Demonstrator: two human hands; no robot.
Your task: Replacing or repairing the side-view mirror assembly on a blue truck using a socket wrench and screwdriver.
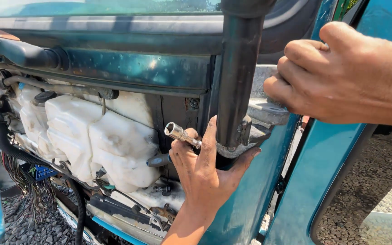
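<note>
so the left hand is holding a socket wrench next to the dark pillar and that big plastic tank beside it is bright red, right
Not quite. The left hand does hold the socket wrench beside the dark pillar, but the plastic tank is a grimy white, not red. The head view shows this. The right hand grips higher up, by the teal door frame.

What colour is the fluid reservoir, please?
The fluid reservoir is translucent white, grimy; the head view shows it.

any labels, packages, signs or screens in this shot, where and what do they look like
Blue connector block: low left among the wires, small, boxy, blue with pale marks too small to tell as a label.
No packages, signs or screens show.
</note>
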